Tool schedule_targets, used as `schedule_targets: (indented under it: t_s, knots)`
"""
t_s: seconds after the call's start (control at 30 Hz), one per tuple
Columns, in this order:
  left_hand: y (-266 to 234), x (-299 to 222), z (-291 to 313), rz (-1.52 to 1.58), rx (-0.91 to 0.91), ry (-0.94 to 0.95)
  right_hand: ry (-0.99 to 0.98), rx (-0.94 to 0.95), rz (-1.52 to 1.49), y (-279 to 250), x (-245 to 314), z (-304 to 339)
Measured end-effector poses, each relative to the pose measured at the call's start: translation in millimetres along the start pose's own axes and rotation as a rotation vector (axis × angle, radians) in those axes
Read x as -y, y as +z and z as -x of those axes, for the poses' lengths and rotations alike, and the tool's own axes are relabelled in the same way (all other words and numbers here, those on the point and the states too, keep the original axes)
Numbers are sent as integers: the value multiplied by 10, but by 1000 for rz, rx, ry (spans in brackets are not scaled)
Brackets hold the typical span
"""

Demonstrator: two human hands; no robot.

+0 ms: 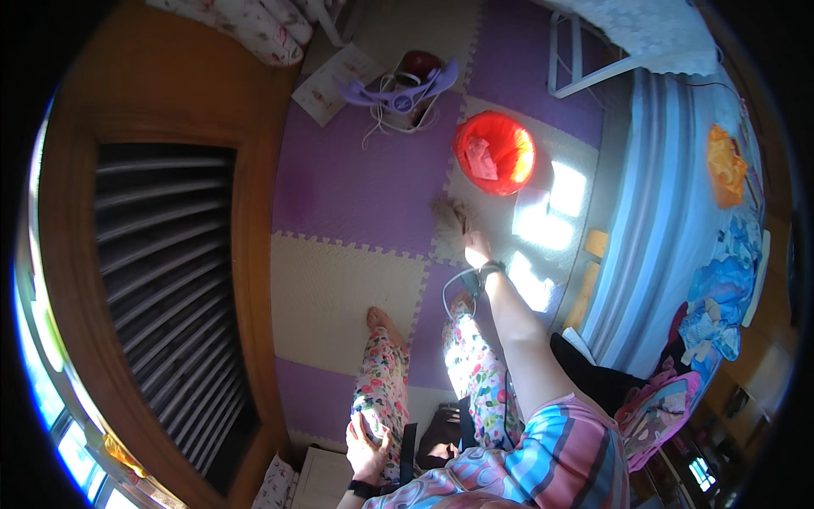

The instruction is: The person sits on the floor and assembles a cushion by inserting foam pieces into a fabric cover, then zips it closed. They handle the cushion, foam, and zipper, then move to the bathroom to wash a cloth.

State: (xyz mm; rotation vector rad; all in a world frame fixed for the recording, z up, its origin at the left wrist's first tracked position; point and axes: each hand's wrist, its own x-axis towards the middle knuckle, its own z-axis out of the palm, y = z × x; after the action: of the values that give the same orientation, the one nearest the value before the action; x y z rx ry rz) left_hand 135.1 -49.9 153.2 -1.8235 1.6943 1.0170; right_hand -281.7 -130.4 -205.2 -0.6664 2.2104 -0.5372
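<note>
My right hand [477,248] reaches down low over the floor mat, its fingers closed on a crumpled grey-beige cloth [455,217]. The cloth hangs against or lies on the mat; which one I cannot tell. Just beyond it stands a round bin with a red liner [514,157], and a crumpled pink piece [481,159] lies inside. A dark band with a thin pale cable loop [447,291] is at my right wrist. My left hand [367,447] rests with fingers spread on my left leg in flowered trousers, holding nothing that shows.
Purple and beige foam tiles [352,195] cover the floor. Farther off are a purple winged object [400,102] over a container with cords, and a printed sheet [337,83]. A slatted wooden panel [170,297] stands left; a striped bed [649,229] with clothes runs along the right.
</note>
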Motion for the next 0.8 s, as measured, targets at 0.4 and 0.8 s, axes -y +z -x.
schedule_targets:
  t_s: [0.4,0.8]
  knots:
    - [-770,-1566,-314,201,-281,830,-428,810,-790,-2754,2672,3264]
    - [-1819,-2080,3,1414,688,520,-346,333,-648,-3249,2314,3890]
